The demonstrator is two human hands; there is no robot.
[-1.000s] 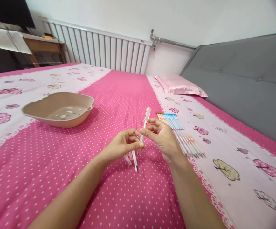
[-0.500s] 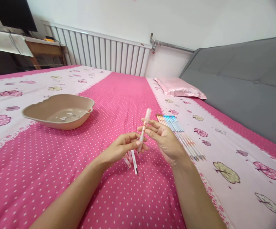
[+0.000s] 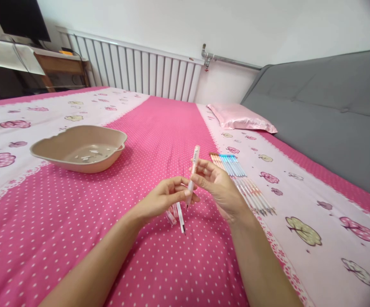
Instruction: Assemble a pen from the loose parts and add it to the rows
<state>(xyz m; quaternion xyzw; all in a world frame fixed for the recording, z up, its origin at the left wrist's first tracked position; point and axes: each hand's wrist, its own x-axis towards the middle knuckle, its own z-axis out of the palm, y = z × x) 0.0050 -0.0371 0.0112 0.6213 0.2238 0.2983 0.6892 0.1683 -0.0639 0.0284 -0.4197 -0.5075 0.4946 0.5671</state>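
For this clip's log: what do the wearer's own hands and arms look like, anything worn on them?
The left hand and right hand are ungloved. Both forearms are bare, with no sleeve, watch or bracelet showing. No rings show on the visible fingers.

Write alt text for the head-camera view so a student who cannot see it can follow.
A left hand and right hand together hold a tilted, pale pink pen above a pink polka-dot bedspread. Two groups of pens lie to the right; a beige basin holding small white pieces sits to the left.
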